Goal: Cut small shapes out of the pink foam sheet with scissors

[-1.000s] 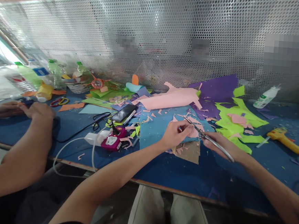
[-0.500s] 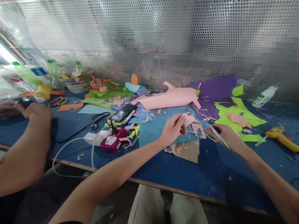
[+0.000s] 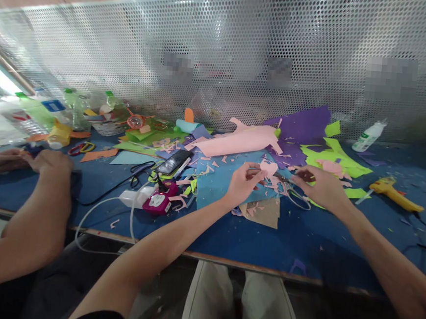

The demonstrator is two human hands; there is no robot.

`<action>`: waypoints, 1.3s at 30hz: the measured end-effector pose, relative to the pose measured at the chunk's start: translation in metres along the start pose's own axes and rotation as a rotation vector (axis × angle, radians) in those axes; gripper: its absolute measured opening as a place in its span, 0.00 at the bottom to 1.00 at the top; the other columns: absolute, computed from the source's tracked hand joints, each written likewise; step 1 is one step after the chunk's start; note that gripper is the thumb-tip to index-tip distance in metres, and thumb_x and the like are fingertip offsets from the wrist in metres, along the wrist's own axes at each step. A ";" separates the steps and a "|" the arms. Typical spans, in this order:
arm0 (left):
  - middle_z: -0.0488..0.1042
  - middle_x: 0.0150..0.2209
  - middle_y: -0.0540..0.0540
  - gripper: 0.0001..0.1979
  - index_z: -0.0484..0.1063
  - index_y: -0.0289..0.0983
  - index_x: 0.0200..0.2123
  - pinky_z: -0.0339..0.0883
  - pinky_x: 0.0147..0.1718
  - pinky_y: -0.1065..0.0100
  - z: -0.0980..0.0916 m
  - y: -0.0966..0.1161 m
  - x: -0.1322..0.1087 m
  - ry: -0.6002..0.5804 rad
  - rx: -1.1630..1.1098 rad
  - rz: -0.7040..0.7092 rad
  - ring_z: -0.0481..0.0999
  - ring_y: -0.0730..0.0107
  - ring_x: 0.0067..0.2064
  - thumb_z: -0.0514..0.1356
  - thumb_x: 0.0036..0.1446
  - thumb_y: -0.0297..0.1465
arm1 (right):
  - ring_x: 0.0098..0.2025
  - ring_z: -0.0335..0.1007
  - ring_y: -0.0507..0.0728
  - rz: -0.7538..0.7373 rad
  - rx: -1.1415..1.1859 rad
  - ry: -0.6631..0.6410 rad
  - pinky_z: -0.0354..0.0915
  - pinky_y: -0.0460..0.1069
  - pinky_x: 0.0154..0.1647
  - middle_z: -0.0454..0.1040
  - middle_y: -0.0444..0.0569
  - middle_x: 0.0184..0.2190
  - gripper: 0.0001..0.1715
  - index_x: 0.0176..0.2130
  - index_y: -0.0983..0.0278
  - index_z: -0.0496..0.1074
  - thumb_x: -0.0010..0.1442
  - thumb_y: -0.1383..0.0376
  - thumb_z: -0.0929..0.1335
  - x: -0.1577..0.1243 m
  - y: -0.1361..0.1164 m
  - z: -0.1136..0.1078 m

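The left hand [image 3: 245, 182] pinches a pink cutout [image 3: 269, 169], facing the right hand [image 3: 319, 185].

Craft workshop: glue gun [image 3: 396, 194], paper scraps [image 3: 346, 159]

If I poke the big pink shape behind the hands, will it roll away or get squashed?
The big pink shape might roll a little, since its body looks rounded. The flap near its right end could stop it going far. It's probably light, and the thin fin on top would likely bend, as it looks like paper.
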State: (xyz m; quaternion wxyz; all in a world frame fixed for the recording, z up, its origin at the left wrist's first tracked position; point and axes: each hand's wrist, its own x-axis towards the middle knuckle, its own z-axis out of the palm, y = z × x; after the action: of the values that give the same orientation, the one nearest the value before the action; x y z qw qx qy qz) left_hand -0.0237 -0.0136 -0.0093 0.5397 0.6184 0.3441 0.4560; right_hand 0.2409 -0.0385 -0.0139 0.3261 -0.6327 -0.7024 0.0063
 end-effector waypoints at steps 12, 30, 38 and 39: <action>0.83 0.37 0.47 0.15 0.77 0.41 0.40 0.74 0.41 0.64 -0.006 -0.013 0.010 -0.290 0.606 0.263 0.83 0.64 0.40 0.65 0.60 0.46 | 0.21 0.71 0.54 -0.054 0.377 -0.044 0.65 0.48 0.26 0.79 0.43 0.21 0.21 0.24 0.59 0.76 0.62 0.51 0.68 -0.007 -0.026 0.009; 0.80 0.32 0.47 0.19 0.81 0.40 0.31 0.68 0.43 0.66 -0.010 -0.011 0.018 -0.264 0.589 0.344 0.77 0.64 0.38 0.57 0.65 0.45 | 0.22 0.65 0.54 0.002 0.535 -0.188 0.63 0.49 0.26 0.74 0.43 0.22 0.21 0.29 0.57 0.71 0.54 0.44 0.72 -0.006 -0.025 0.024; 0.79 0.29 0.47 0.21 0.79 0.38 0.29 0.67 0.35 0.66 -0.013 -0.013 0.020 -0.197 0.498 0.263 0.73 0.70 0.28 0.58 0.65 0.46 | 0.22 0.64 0.53 -0.132 0.424 -0.292 0.60 0.48 0.25 0.75 0.45 0.23 0.19 0.29 0.59 0.75 0.62 0.49 0.67 -0.003 -0.016 0.009; 0.78 0.28 0.47 0.22 0.79 0.38 0.29 0.67 0.34 0.67 -0.014 -0.014 0.020 -0.192 0.481 0.249 0.71 0.71 0.26 0.58 0.65 0.47 | 0.24 0.67 0.54 -0.179 0.389 -0.292 0.62 0.48 0.28 0.78 0.47 0.28 0.18 0.33 0.58 0.77 0.63 0.50 0.66 -0.002 -0.015 0.008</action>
State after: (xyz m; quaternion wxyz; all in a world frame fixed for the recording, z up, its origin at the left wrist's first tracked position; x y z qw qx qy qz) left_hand -0.0285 0.0123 -0.0187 0.3473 0.8065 0.3111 0.3635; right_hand 0.2241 -0.0401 -0.0148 0.3358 -0.4858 -0.7808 0.2037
